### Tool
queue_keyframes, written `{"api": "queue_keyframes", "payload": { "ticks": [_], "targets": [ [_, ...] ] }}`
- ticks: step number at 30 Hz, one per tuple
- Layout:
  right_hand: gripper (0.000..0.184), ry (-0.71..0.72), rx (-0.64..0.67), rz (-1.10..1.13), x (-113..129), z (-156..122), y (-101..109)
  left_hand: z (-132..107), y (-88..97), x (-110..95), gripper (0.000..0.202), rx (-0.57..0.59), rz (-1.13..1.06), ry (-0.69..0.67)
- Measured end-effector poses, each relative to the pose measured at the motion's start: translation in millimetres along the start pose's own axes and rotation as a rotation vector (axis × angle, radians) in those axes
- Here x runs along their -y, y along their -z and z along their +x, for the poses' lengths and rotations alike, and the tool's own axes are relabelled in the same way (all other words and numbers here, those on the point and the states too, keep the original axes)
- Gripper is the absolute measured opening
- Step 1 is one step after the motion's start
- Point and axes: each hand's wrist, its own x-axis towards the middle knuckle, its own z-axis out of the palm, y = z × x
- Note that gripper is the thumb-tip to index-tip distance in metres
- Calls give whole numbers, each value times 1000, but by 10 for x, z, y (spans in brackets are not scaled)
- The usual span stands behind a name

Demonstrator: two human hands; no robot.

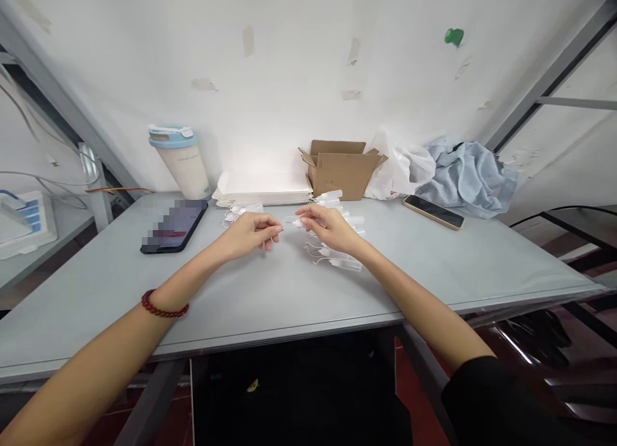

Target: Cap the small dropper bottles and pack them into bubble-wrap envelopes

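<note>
My right hand (330,227) is closed, its thumb and fingers pinching a small dropper bottle (297,223). Only the bottle's white tip and a thin white loop show; the palm hides the rest. My left hand (251,235) faces it from the left, thumb and forefinger pressed together in a pinch. Whatever is between those fingertips, if anything, is too small to make out. Around and under my right hand lie several similar clear bottles (344,263) with white tips and thin cords. A few more bottles (248,208) lie behind my left hand.
Along the wall stand a cup (186,166) with a blue lid, a white stack (263,189), an open cardboard box (341,174), a plastic bag (400,166) and blue cloth (465,176). One phone (176,226) lies at left, another phone (434,212) at right, on the grey table (270,304).
</note>
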Motion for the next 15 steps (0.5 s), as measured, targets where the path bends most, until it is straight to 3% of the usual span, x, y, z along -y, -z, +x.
{"api": "queue_keyframes", "payload": {
  "ticks": [15],
  "targets": [
    [19, 8, 40, 76, 0, -6, -16, 7, -10, 11, 29, -10, -211, 66]
  ]
}}
